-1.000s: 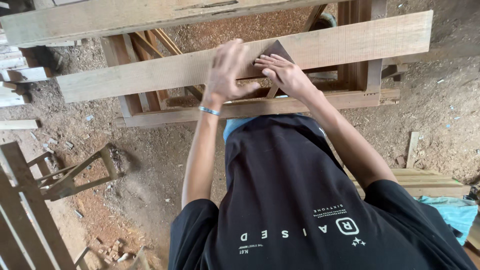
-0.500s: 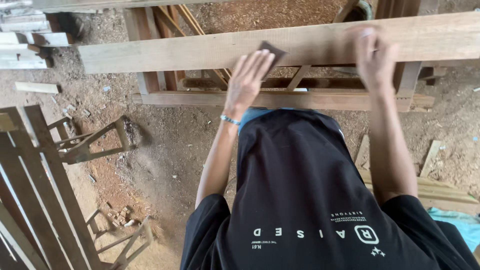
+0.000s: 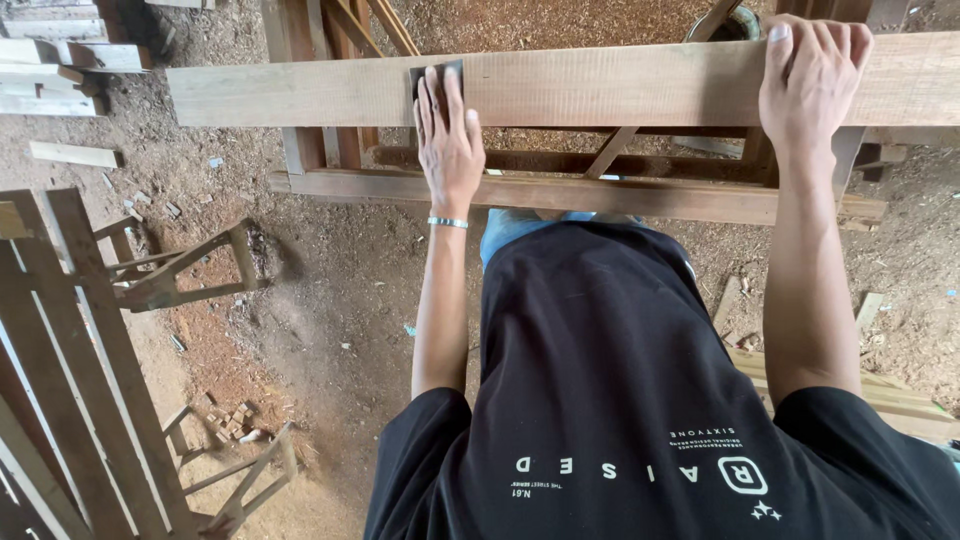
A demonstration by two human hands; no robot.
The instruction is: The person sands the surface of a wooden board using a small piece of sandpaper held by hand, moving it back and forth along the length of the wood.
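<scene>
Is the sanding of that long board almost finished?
Hard to tell. The left hand presses a dark sanding sheet flat on the long plank near its left part, while the right hand grips the plank further right. The wood looks much the same all along, so no sanded stretch stands out from one left to do.

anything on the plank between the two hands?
Nothing. In the head view the plank is bare wood between the left hand, flat on dark sandpaper, and the right hand gripping its far edge.
</scene>
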